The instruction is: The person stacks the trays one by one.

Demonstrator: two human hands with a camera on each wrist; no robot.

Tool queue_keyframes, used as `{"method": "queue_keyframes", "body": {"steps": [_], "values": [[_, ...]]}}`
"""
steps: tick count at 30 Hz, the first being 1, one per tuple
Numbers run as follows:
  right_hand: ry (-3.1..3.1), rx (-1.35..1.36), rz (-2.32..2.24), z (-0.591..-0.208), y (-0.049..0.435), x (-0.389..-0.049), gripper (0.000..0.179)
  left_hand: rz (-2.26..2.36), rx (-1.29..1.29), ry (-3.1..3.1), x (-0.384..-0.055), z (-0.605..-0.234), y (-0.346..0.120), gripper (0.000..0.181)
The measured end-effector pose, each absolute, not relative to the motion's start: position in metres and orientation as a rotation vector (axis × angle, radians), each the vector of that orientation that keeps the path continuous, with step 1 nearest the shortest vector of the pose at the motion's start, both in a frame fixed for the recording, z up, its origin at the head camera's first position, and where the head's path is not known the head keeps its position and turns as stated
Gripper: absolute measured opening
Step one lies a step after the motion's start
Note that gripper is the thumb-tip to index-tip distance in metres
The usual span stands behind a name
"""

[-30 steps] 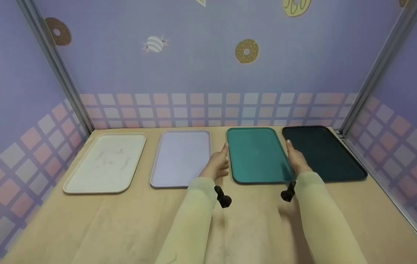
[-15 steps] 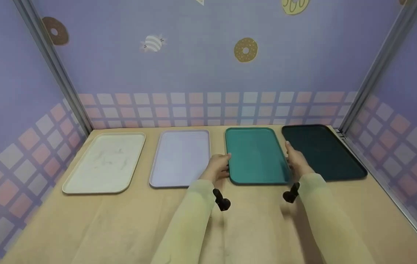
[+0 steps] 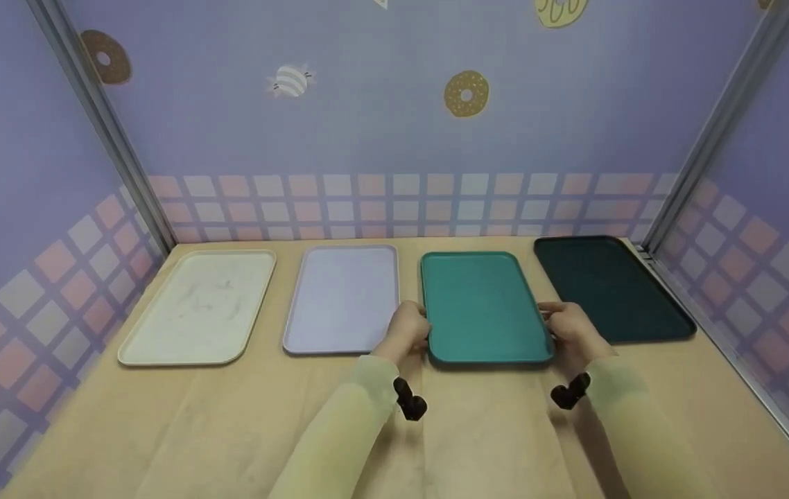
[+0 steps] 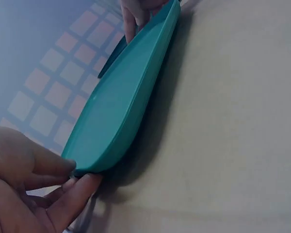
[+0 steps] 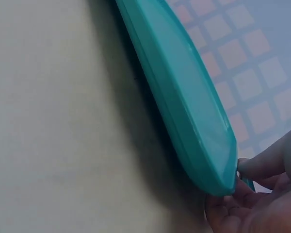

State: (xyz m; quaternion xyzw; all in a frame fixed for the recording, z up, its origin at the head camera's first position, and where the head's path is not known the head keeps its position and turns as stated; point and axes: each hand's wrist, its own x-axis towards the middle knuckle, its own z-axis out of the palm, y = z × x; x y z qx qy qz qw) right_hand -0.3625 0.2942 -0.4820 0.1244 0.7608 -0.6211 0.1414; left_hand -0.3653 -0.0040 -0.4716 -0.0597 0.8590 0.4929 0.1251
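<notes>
A teal rectangular tray [image 3: 484, 305] with a low rim lies between my two hands. My left hand [image 3: 405, 333] grips its left edge; in the left wrist view the thumb [image 4: 63, 165] is at the rim and the other fingers are beneath. The right hand [image 3: 573, 331] pinches the opposite edge, and the right wrist view has its fingertips [image 5: 243, 167] right at the tray's corner. A dark shadow shows under the tray's near side in both wrist views, with that side raised above the wooden table [image 3: 478, 443].
To the left lie a lavender tray [image 3: 342, 298] and a white marbled tray [image 3: 204, 308]. A dark green tray [image 3: 609, 287] lies to the right, close behind my right hand. Patterned walls [image 3: 367, 138] enclose the table at the back and sides.
Both hands have gone from lying straight alongside the teal tray to gripping its edges. The tray has come slightly toward me, and its near side has risen.
</notes>
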Motion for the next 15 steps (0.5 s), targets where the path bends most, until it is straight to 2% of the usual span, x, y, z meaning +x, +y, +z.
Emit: {"method": "queue_keyframes", "body": {"steps": [10, 15], "values": [[2.466, 0.214, -1.477, -0.483, 0.304, -0.334, 0.058, 1.21, 0.062, 2.764, -0.326, -0.48, -0.008, 0.051], [2.472, 0.187, -1.453, -0.483, 0.302, -0.323, 0.057, 1.282, 0.14, 2.795, -0.309, -0.484, -0.017, 0.026]]}}
